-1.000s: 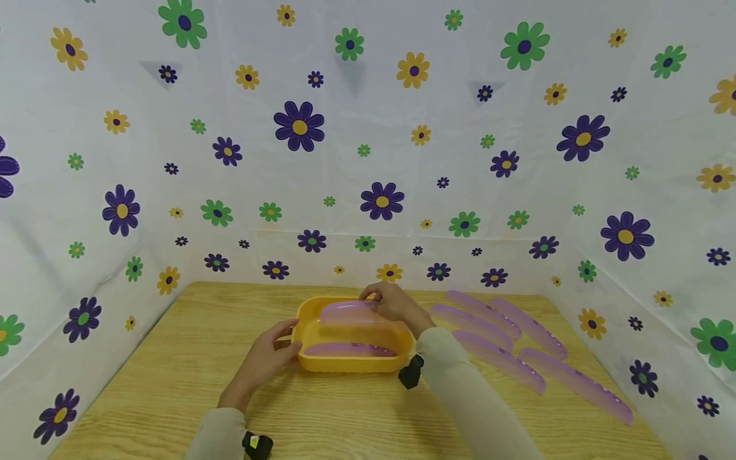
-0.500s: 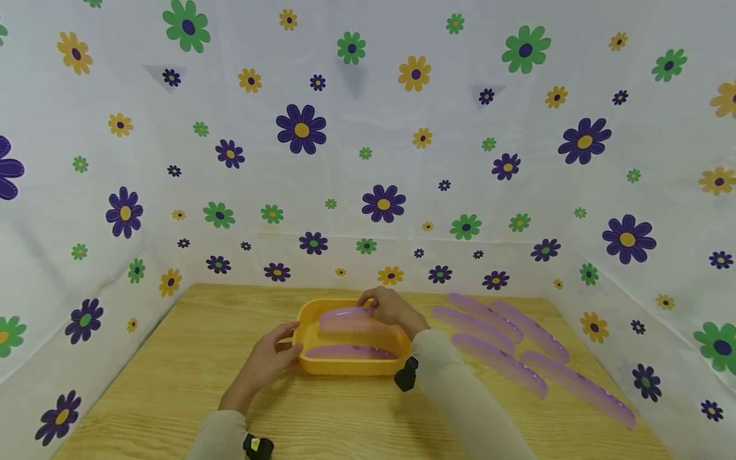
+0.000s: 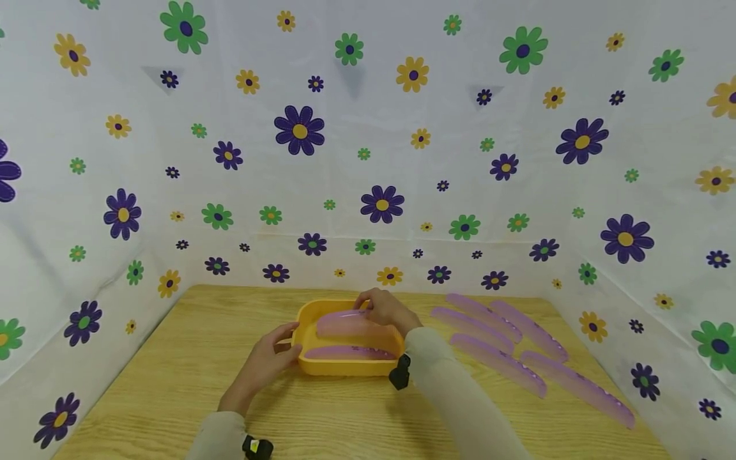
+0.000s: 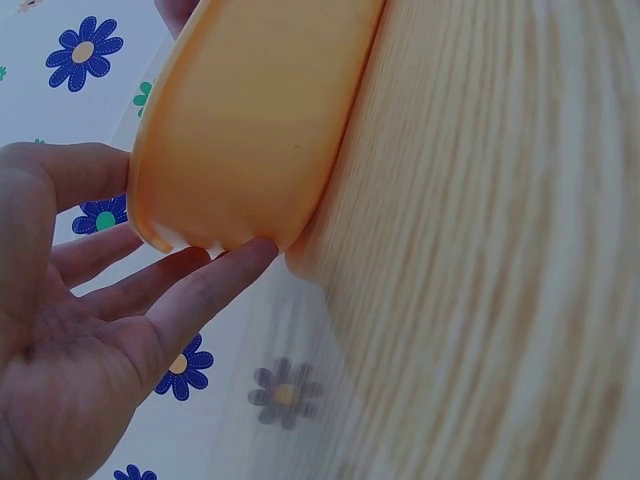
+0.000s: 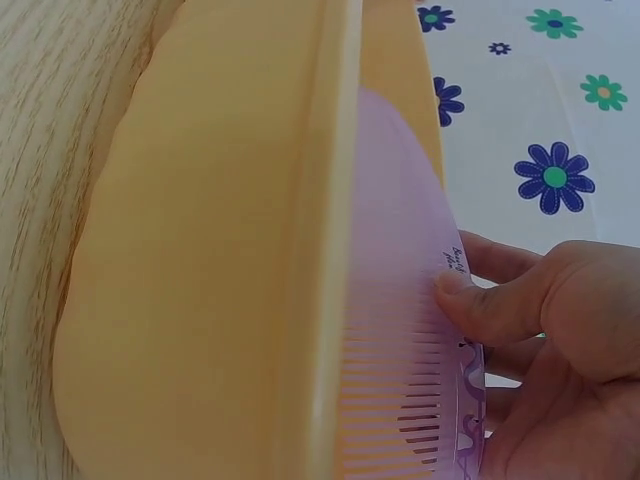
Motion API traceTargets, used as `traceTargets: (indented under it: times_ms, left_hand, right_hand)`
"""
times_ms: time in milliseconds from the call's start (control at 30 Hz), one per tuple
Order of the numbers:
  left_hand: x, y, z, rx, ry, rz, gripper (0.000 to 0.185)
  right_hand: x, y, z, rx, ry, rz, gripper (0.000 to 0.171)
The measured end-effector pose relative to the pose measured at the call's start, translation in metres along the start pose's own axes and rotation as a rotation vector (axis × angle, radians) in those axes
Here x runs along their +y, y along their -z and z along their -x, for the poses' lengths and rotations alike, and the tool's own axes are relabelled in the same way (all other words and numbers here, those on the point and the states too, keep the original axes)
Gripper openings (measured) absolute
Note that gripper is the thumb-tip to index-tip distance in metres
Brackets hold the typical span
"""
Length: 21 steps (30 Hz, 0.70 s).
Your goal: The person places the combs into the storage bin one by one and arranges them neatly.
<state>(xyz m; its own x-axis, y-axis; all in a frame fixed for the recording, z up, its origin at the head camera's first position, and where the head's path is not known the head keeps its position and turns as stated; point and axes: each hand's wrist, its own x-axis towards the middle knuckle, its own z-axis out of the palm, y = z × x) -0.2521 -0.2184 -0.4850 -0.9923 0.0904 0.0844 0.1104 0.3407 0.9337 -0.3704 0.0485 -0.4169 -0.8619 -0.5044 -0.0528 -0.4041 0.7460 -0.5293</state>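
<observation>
A yellow tray (image 3: pixel 345 367) sits on the wooden table (image 3: pixel 172 358). My right hand (image 3: pixel 386 308) pinches a purple comb (image 3: pixel 345 322) over the tray's far side; thumb and fingers (image 5: pixel 490 305) grip the comb (image 5: pixel 410 300) near its spine. A second purple comb (image 3: pixel 345 351) lies in the tray's front part. My left hand (image 3: pixel 270 354) rests with straight fingers (image 4: pixel 215 275) against the tray's (image 4: pixel 250 110) left end.
Several more purple combs (image 3: pixel 500 345) lie in rows on the table right of the tray, reaching toward the right edge. Flowered cloth walls (image 3: pixel 368 160) close in the table at the back and both sides.
The right hand has shifted the held comb slightly left and lower into the tray. The left hand stays against the tray's end.
</observation>
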Motion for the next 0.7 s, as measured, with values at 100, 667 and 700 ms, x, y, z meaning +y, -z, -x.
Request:
traceTargets:
  times_ms: [100,667,700]
  left_hand:
    - [0.0,0.0,0.0,-0.003,0.0,0.007,0.056]
    - [0.002,-0.001,0.001,0.002,0.005,-0.003,0.055]
    - [0.002,-0.001,0.001,0.001,0.005,-0.003,0.056]
  right_hand:
    - [-0.001,-0.002,0.0,0.0,-0.013,-0.003,0.027]
    - [-0.002,-0.013,-0.009,-0.037,-0.032,-0.009,0.022]
    - [-0.003,-0.013,-0.01,-0.036,-0.038,-0.01,0.021]
